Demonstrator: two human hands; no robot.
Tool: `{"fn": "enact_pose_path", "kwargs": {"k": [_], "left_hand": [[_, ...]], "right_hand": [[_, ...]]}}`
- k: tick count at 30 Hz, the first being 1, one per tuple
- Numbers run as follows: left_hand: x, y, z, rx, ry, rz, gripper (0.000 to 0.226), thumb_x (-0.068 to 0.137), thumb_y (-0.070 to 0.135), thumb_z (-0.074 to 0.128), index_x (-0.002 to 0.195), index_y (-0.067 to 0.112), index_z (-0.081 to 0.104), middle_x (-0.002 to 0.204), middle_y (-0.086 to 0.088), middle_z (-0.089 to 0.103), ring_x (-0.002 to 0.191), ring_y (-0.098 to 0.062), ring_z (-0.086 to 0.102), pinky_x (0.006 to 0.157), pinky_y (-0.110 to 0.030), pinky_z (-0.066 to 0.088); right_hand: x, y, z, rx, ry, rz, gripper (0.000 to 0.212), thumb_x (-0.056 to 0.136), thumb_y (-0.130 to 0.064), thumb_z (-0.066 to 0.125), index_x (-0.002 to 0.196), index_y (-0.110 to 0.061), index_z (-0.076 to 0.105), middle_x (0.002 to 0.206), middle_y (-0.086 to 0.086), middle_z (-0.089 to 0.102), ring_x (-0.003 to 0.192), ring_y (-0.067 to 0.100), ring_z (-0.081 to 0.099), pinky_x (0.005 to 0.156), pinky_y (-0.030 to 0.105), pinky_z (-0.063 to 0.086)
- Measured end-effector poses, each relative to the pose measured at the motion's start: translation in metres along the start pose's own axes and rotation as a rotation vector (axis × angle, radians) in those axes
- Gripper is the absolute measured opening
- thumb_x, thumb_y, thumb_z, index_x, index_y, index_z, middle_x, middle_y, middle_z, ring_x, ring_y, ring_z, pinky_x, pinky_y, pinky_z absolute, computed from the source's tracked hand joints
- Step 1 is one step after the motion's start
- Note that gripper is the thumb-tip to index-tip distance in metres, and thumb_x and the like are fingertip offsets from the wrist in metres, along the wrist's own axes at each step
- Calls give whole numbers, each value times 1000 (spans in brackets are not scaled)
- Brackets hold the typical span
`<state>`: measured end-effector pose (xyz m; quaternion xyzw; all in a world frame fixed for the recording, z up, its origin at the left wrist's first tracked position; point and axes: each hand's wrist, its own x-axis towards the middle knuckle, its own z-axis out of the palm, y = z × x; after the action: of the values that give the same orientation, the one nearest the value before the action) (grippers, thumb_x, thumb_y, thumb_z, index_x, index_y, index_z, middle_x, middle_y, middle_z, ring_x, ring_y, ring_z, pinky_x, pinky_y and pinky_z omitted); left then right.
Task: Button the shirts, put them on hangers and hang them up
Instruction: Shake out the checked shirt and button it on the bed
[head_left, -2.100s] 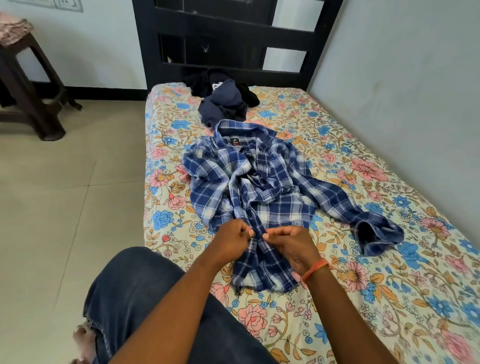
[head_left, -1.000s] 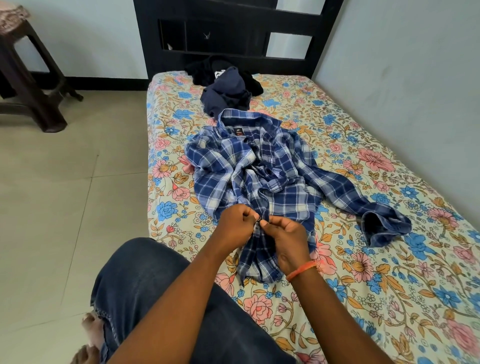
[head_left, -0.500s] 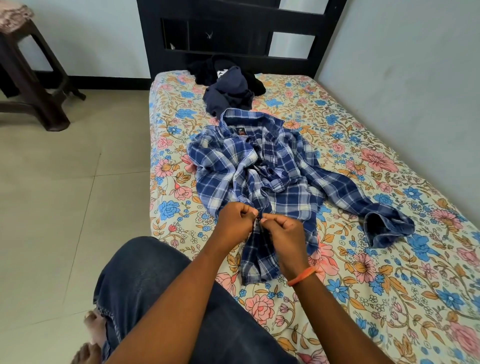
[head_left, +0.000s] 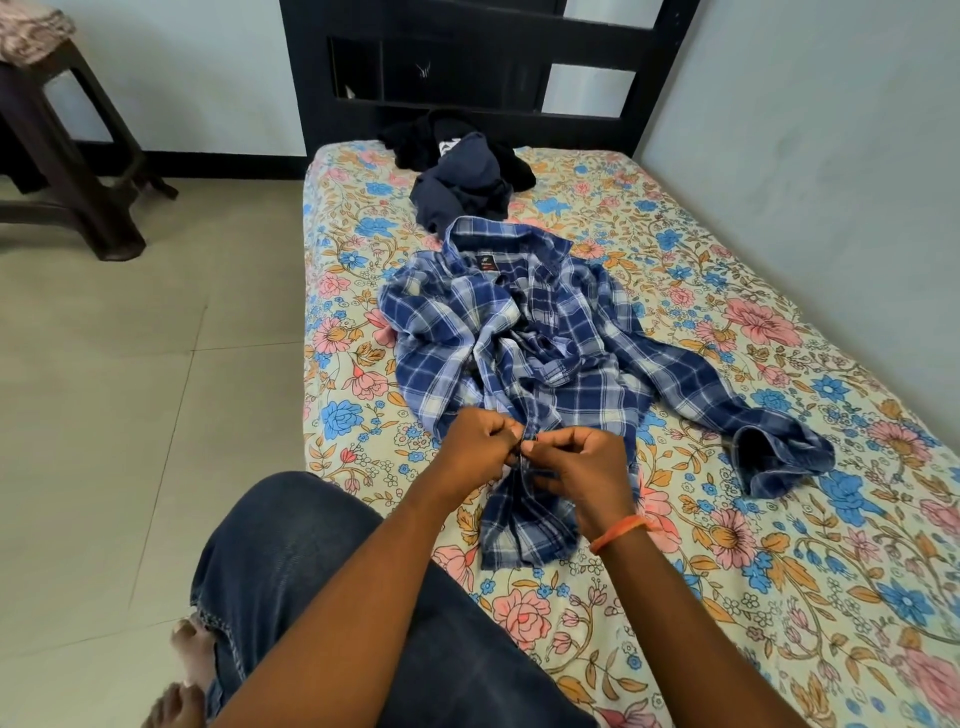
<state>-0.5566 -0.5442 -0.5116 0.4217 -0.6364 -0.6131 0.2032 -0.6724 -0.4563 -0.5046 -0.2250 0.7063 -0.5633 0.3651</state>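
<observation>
Two hands meet on our plaid shirt (head_left: 524, 358) — left hand (head_left: 480, 447) and right hand (head_left: 582, 467) each pinching the placket near the hem. Shirt lies on the bed (head_left: 779, 571), long axis running away toward its collar — remaining buttons lie beyond both hands.

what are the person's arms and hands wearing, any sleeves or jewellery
Both forearms are bare, with no sleeves in view. The right hand has a thin orange band around its wrist. The left hand has nothing on its wrist. No rings or gloves show on either hand.
</observation>
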Motion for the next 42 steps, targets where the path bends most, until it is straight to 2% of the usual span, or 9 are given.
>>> {"fn": "enact_pose_path", "kwargs": {"k": [6,13,19,22,30,33,37,40,42], "left_hand": [[-1,0,1,68,0,26,14,87,24,72,80,11,73,72,-2,70,60,-5,61,55,-16,46],[0,-4,-2,14,42,12,7,85,9,74,83,3,72,72,-5,67,60,-11,60,52,-18,48],[0,-6,-4,-34,17,-53,15,90,6,66,79,-4,68,55,-4,54,40,-9,37,39,-18,32],[2,-3,-3,-98,37,-140,12,90,10,68,92,-2,70,57,0,56,39,-5,41,40,-19,37],[0,-6,2,171,127,-56,19,89,19,70,76,5,71,61,-2,63,49,-8,53,50,-18,42],[1,-3,2,29,63,-175,23,94,17,63,91,-6,67,64,-5,56,50,-10,46,48,-21,39],[1,4,-7,-245,-118,-405,12,98,12,55,101,4,65,76,-3,58,62,-9,50,51,-21,41],[4,0,-7,-262,-165,-427,16,98,14,55,105,4,65,81,-4,59,65,-9,51,51,-21,43],[4,-3,-2,-92,-134,-358,19,99,17,56,102,1,65,75,-6,57,60,-11,49,49,-22,40]], "right_hand": [[0,10,6,-234,105,-179,8,78,-11,82,73,-9,76,67,5,73,63,23,72,62,42,62],[-5,13,14,-401,107,-298,13,77,-8,81,69,-14,74,64,-5,70,56,5,65,54,14,49],[0,14,16,-320,68,-146,15,74,-7,81,64,-9,69,64,7,70,64,29,69,63,43,60],[1,11,13,-159,33,-18,11,76,-1,78,73,0,68,74,17,71,72,36,70,70,56,60],[0,19,21,-363,110,-176,16,66,-11,76,58,-16,64,71,7,67,69,29,65,69,50,57],[1,18,19,-188,91,-77,15,72,-6,78,66,-11,66,77,13,70,75,35,68,72,49,59],[6,9,8,300,-154,242,15,79,5,70,75,-5,60,80,12,69,77,26,68,67,37,58],[12,10,-3,363,-247,301,14,73,1,73,78,-4,60,83,12,68,80,25,67,64,34,57],[13,12,-6,275,-242,324,12,77,1,73,84,0,64,86,15,70,82,27,68,65,35,59]]}}
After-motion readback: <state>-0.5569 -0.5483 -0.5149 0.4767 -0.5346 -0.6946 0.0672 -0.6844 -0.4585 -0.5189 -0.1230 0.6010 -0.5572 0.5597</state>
